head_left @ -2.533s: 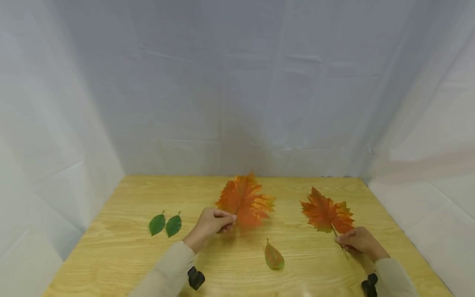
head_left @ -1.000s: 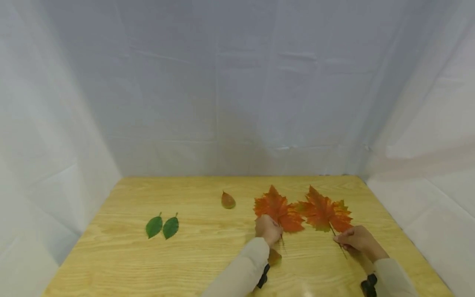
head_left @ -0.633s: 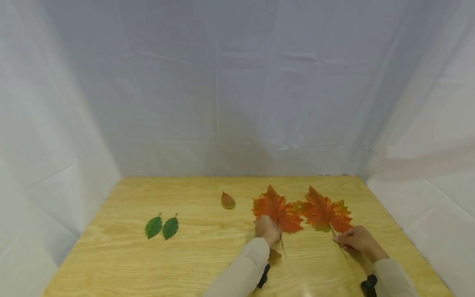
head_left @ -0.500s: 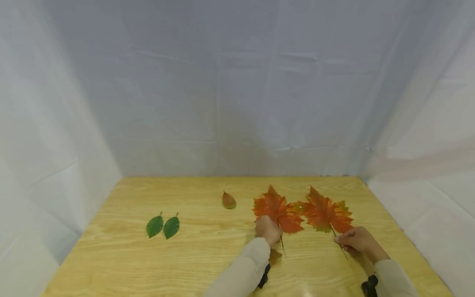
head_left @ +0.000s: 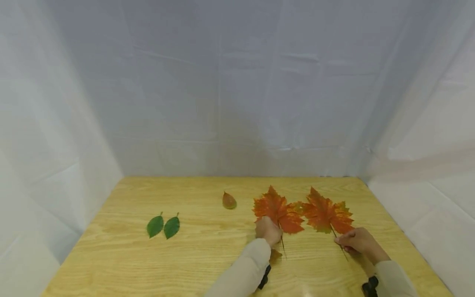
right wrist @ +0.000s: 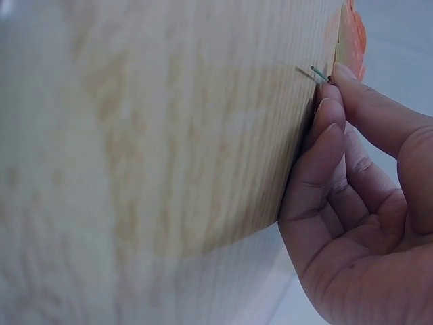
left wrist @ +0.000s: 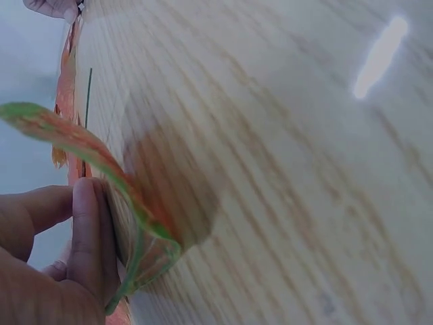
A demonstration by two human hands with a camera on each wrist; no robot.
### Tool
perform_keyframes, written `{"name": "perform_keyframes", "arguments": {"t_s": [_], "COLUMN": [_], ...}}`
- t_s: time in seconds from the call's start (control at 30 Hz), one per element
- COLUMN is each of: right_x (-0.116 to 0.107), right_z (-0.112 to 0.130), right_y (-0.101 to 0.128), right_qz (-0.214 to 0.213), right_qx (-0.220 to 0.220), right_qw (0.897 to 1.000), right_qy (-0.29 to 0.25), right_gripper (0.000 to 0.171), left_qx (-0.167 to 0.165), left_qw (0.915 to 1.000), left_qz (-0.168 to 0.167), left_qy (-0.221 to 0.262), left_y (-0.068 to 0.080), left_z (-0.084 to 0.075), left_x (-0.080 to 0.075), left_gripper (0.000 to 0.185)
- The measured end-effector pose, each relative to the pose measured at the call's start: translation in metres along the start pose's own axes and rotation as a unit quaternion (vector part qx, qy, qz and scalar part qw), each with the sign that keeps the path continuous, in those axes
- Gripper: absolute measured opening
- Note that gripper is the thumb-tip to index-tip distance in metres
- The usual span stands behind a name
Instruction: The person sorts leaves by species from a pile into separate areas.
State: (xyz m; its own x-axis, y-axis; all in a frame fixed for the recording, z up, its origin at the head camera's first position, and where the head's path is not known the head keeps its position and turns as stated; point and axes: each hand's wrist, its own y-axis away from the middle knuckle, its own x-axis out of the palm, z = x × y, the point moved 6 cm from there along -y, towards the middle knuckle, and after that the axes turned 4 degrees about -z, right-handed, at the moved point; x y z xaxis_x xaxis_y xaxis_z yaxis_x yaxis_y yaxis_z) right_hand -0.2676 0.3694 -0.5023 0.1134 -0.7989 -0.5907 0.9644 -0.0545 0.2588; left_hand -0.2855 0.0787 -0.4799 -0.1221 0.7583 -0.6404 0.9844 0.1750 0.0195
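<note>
An orange-red maple leaf (head_left: 273,206) lies on the wooden table, its thin dark stem running toward the front. My left hand (head_left: 268,232) is at its base; the left wrist view has the thumb and fingers (left wrist: 88,203) pinching the stem. Just right of it is a similar maple leaf (head_left: 323,210), the two edges meeting. My right hand (head_left: 359,240) pinches that leaf's stem between thumb and forefinger (right wrist: 369,112), low over the tabletop. A small reddish leaf with a green edge (left wrist: 139,203) curls up close beside my left hand; in the head view my wrist partly covers it.
Two green leaves (head_left: 163,226) lie side by side on the left of the table (head_left: 122,260). Another small reddish-brown leaf (head_left: 229,201) lies toward the back. Pale sheeting (head_left: 241,103) surrounds the table at the back and both sides.
My left hand has carried its maple leaf to the right and laid it beside the other one, uncovering the small leaf at the back. Lately both hands have held nearly still.
</note>
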Motion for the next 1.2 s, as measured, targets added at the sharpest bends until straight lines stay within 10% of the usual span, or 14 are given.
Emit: {"name": "perform_keyframes", "arguments": {"t_s": [0.47, 0.7, 0.97, 1.2], "right_x": [-0.001, 0.0, 0.0, 0.001], "right_z": [-0.001, -0.002, 0.0, -0.001], "right_y": [-0.001, -0.002, -0.002, -0.002], "right_qz": [0.005, 0.001, -0.015, -0.008], "right_qx": [-0.009, -0.017, -0.031, -0.034], "right_qw": [1.0, 1.0, 0.999, 0.999], "right_qy": [0.003, 0.0, 0.012, 0.006], "right_gripper": [0.03, 0.028, 0.028, 0.027], "left_qx": [0.022, 0.079, 0.082, 0.072], "left_qw": [0.999, 0.9841, 0.9721, 0.9775], "left_qz": [0.029, 0.039, -0.056, -0.114], "left_qy": [0.026, 0.154, 0.213, 0.162], "left_y": [-0.005, -0.028, -0.079, -0.094], "left_z": [-0.002, -0.001, 0.051, 0.095], "left_x": [-0.003, -0.048, -0.119, -0.135], "left_gripper": [0.027, 0.023, 0.035, 0.041]}}
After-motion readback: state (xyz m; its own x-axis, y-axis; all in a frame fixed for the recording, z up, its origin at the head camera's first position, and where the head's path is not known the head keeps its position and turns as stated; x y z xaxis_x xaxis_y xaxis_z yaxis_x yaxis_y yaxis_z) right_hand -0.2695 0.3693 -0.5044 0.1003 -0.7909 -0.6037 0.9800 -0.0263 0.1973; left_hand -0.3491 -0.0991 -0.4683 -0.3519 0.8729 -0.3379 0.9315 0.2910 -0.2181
